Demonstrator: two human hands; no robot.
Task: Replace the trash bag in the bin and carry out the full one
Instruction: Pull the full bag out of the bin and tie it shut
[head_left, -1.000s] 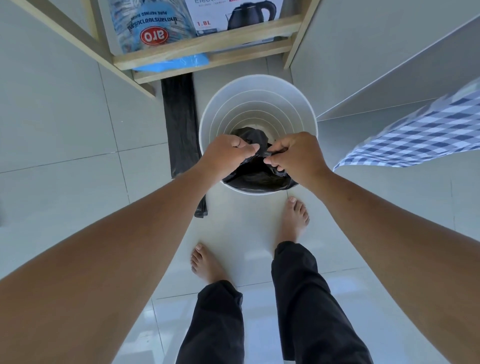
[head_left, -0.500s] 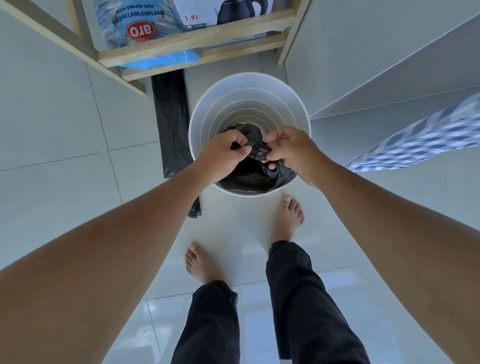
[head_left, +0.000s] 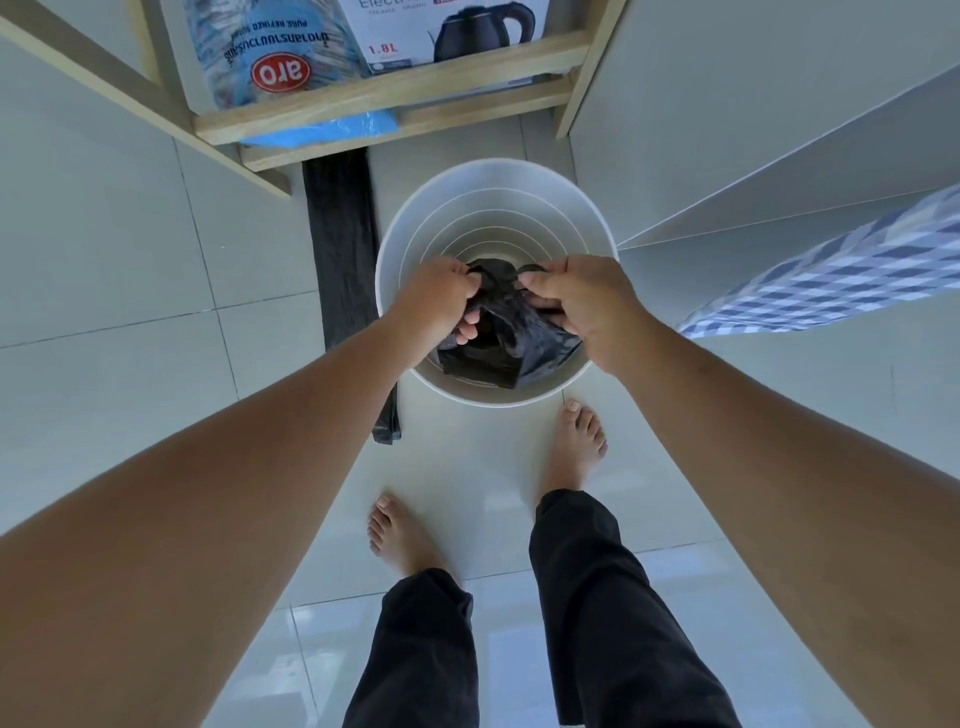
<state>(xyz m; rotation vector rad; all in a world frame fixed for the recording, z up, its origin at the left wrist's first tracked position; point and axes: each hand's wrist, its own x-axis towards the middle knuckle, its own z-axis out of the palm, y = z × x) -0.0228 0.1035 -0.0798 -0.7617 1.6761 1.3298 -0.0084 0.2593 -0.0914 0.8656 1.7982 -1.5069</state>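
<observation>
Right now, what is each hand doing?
Left hand: closed, gripping the black trash bag.
Right hand: closed on the same bag.

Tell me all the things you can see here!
Round white plastic bin: one, white, on the floor by the shelf.
Crumpled black plastic bag: one, black, over the bin, held by both hands.
Flat black folded bag: one, black, floor left of bin.
Wooden shelf: one, light wood, top.
Blue water pack: one, on shelf.
Kettle box: one, white, on shelf.
Checked cloth: one, blue-white, right.
Left hand, right hand: gripping the bag.
Bare feet: two, on tiles.
</observation>
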